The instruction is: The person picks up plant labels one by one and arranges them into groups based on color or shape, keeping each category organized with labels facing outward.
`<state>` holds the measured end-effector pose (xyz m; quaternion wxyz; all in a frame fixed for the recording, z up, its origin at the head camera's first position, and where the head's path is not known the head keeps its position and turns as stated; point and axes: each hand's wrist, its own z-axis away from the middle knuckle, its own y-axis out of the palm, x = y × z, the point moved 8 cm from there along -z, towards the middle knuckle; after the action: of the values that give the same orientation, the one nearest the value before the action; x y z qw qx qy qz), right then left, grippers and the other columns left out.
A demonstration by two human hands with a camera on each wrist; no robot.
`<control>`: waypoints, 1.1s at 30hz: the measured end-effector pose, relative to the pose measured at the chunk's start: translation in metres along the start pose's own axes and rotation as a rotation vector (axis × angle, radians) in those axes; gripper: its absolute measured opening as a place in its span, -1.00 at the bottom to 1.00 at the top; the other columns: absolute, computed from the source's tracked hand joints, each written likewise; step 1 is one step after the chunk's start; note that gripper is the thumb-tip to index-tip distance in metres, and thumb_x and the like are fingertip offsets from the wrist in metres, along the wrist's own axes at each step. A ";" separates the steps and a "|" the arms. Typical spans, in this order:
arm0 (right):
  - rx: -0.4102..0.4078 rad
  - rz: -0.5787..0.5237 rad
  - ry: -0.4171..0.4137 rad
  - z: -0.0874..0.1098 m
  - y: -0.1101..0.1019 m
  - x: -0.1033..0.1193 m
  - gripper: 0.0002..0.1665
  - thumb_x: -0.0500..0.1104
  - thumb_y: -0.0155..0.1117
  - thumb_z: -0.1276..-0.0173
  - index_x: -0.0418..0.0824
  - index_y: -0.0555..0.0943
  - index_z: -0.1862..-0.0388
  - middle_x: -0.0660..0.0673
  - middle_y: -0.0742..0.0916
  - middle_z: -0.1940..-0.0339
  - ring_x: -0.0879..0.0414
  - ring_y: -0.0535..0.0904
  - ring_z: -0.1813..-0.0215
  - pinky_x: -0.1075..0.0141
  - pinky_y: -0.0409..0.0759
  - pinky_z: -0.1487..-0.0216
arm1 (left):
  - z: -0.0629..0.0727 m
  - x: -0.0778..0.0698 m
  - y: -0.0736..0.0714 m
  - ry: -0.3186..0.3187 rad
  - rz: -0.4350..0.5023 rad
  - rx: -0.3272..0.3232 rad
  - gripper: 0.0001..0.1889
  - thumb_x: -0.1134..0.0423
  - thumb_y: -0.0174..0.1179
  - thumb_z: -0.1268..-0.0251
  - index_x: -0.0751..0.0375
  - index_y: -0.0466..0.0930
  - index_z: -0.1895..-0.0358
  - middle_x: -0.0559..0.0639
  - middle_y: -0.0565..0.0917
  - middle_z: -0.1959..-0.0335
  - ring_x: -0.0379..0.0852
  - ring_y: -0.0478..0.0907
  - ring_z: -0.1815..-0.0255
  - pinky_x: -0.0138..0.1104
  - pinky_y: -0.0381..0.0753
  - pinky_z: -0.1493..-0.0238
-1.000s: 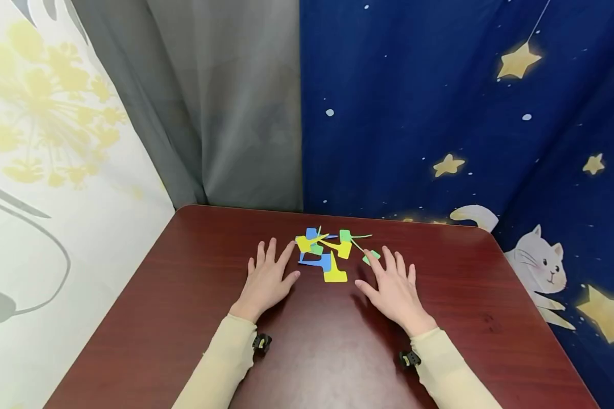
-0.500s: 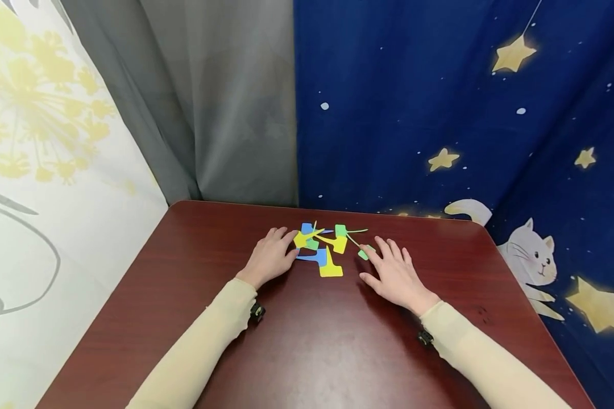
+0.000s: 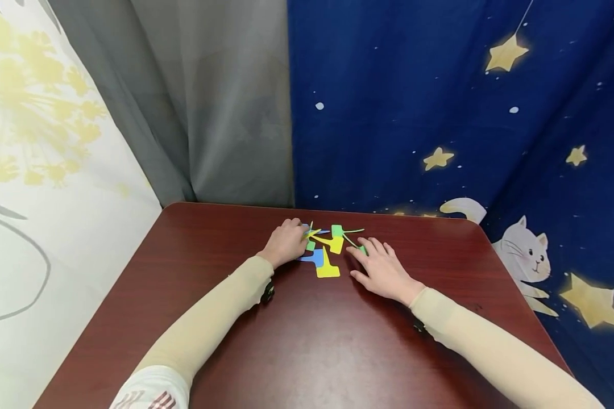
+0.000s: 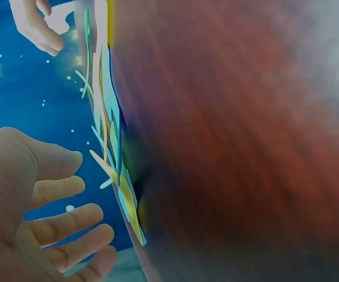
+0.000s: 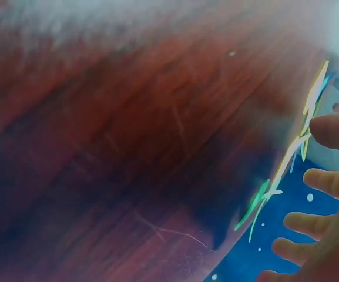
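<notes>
Several T-shaped plastic plant labels in blue, yellow and green lie in a loose pile toward the back of the table. Nearest the front is a yellow label, next to a blue label. Behind them sit another yellow label and a green label. My left hand hovers at the pile's left side, covering part of it; the left wrist view shows loosely bent, parted fingers beside a yellow label. On the right, my right hand has its fingers spread, fingertips close to a green label.
The dark red wooden table ends at a back edge just behind the pile. Beyond it hang a grey curtain and a blue starry curtain. A black wrist camera sits under the left sleeve.
My left hand has moved forward and right, from beside the labels to over the pile's left part. My right hand has shifted slightly left, covering more of the nearby green label.
</notes>
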<state>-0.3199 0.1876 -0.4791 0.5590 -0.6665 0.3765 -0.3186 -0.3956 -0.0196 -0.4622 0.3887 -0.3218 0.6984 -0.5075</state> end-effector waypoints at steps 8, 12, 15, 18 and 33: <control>0.001 0.037 -0.057 -0.011 0.000 0.005 -0.30 0.19 0.24 -0.42 0.01 0.44 -0.48 -0.25 0.42 -0.45 -0.19 0.26 -0.44 -0.24 0.29 -0.33 | -0.024 -0.003 0.009 -0.015 -0.025 0.001 -0.69 0.21 0.15 -0.45 0.14 0.72 -0.14 0.07 0.58 0.05 -0.01 0.45 0.17 -0.17 0.64 0.32; -0.034 0.061 -0.104 -0.020 -0.008 0.008 -0.33 0.16 0.26 -0.41 -0.05 0.50 -0.43 -0.25 0.47 -0.41 -0.15 0.30 -0.39 -0.23 0.34 -0.28 | -0.040 -0.004 0.013 -0.066 -0.050 -0.008 -0.74 0.13 0.19 -0.45 0.10 0.75 -0.05 0.06 0.58 0.12 -0.03 0.46 0.23 -0.15 0.65 0.36; -0.035 0.079 -0.112 -0.024 -0.012 0.007 -0.35 0.14 0.28 -0.40 -0.05 0.51 -0.41 -0.24 0.49 -0.39 -0.14 0.32 -0.38 -0.24 0.36 -0.28 | -0.052 -0.007 0.015 -0.074 -0.060 -0.009 -0.73 0.07 0.22 -0.44 0.10 0.75 -0.02 0.08 0.57 0.14 -0.02 0.48 0.26 -0.15 0.66 0.35; -0.012 0.089 -0.112 -0.025 -0.012 0.007 -0.35 0.14 0.25 -0.42 -0.05 0.50 -0.42 -0.24 0.48 -0.39 -0.14 0.32 -0.38 -0.24 0.35 -0.29 | -0.059 -0.009 0.018 -0.067 -0.063 -0.007 -0.75 0.04 0.25 -0.42 0.10 0.77 0.08 0.07 0.57 0.18 -0.02 0.50 0.31 -0.17 0.66 0.38; 0.036 0.081 -0.111 -0.019 -0.005 0.009 -0.37 0.14 0.24 -0.44 -0.02 0.49 -0.42 -0.23 0.46 -0.41 -0.15 0.29 -0.41 -0.27 0.26 -0.35 | -0.064 -0.008 0.022 -0.034 -0.121 -0.064 -0.89 0.22 0.29 -0.36 0.11 0.79 0.21 0.02 0.61 0.37 -0.10 0.48 0.51 -0.24 0.62 0.52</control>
<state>-0.3309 0.1706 -0.4713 0.6034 -0.6572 0.3659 -0.2648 -0.4487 0.0226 -0.4697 0.3585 -0.3844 0.6869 -0.5019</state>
